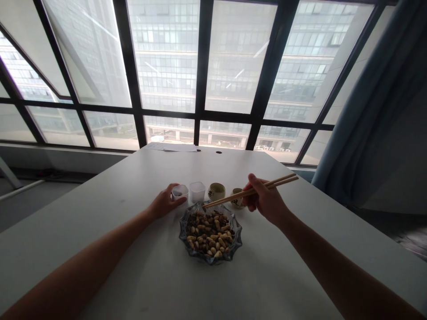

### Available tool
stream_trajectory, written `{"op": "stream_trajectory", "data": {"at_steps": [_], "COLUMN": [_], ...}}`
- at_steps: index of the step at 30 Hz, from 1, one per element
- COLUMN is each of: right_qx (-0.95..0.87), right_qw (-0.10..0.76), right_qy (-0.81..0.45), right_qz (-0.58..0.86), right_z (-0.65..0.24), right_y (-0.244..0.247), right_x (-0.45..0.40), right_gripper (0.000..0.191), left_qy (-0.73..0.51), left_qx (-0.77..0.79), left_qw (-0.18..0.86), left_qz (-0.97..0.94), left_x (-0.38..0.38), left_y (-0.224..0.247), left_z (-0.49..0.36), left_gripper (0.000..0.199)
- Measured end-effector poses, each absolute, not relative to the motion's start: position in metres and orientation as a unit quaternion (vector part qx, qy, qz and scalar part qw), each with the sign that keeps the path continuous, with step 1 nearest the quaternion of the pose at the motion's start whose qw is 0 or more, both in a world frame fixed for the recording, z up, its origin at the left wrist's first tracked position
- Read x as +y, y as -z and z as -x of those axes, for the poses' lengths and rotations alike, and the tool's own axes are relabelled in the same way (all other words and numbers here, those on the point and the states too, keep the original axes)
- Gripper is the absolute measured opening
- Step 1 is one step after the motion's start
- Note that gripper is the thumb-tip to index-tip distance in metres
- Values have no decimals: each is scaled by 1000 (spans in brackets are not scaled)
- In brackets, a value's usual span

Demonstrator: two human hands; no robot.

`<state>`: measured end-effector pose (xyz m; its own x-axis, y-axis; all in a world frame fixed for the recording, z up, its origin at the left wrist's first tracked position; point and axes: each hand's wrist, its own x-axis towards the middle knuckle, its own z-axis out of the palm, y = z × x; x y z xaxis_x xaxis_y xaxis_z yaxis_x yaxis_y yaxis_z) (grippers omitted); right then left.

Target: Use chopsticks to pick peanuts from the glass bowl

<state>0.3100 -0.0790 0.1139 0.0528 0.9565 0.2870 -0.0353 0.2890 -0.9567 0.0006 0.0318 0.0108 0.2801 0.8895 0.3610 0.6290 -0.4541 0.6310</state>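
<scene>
My right hand (263, 198) grips a pair of wooden chopsticks (247, 193). A small dark piece, perhaps a seed, sits at their tips above the far rim of a scalloped glass bowl (236, 240). Peanuts (216, 242) and dark seeds fill that bowl. With its fingers around it, my left hand (167, 201) holds a small clear plastic cup (180, 192) on the table; something dark lies inside. Beside it stand a second clear cup (197, 192) and a cream ceramic cup (216, 192) with dark markings. Another ceramic cup (238, 200) is partly hidden behind the chopsticks and right hand.
All of this stands on a white table (133, 253). White papers (178, 147) lie at its far edge, near round holes in the tabletop. Black-framed windows rise behind, and a blue-grey curtain (360, 102) hangs on the right.
</scene>
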Motion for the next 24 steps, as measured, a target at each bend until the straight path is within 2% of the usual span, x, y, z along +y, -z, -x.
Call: {"op": "stream_trajectory", "data": {"at_steps": [4, 8, 17, 24], "right_qx": [-469, -439, -441, -470], "right_qw": [603, 610, 620, 635], "right_qy": [-487, -502, -492, -435], "right_qz": [423, 428, 423, 431], "right_z": [-315, -317, -319, -318], "right_y": [-114, -114, -114, -117], "right_x": [-71, -71, -69, -73], "right_gripper": [47, 42, 41, 47], "left_qy": [-353, -356, -355, -351], "left_qx": [484, 484, 482, 483], "left_qw": [183, 174, 174, 180], "left_qz": [-779, -780, -782, -782], "left_x": [33, 35, 35, 35], "left_y": [-9, -7, -6, -7], "left_z": [0, 0, 1, 0], "left_gripper": [75, 73, 74, 74]}}
